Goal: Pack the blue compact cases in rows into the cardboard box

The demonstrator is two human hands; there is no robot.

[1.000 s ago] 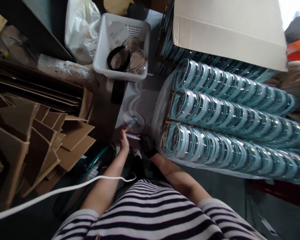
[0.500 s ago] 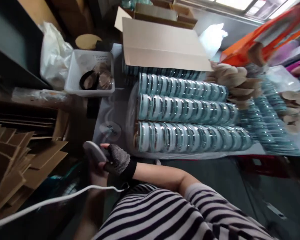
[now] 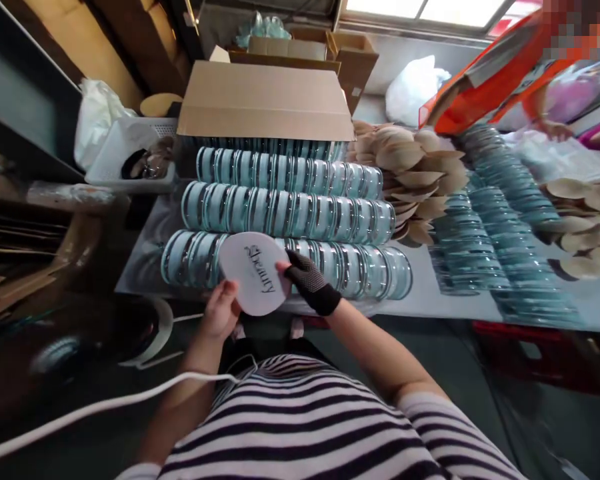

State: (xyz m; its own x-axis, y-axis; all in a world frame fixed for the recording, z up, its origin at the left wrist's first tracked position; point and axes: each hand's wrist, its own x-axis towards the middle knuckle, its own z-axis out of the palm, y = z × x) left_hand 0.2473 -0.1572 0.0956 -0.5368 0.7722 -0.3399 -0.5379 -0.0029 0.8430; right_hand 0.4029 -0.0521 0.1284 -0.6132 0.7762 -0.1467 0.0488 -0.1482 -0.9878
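A white oval card (image 3: 253,272) printed "Beauty" is held up in front of me by both hands. My left hand (image 3: 221,311), bare, pinches its lower left edge. My right hand (image 3: 307,281), in a black mesh glove, grips its right edge with the fingers closed. Behind the card lie three rows of pale blue round tins (image 3: 290,212) wrapped in clear plastic on the white table (image 3: 430,303).
An open cardboard box (image 3: 265,100) stands behind the tins. A white basket (image 3: 125,155) sits at the back left, flat cardboard (image 3: 10,267) lies at the left. Tan oval cards (image 3: 410,160) and more blue tins (image 3: 500,207) spread to the right. Another person's hand (image 3: 550,127) is far right.
The card was picked up off the table's left end and raised in both hands. My view swung up and right, bringing the right part of the table into sight.
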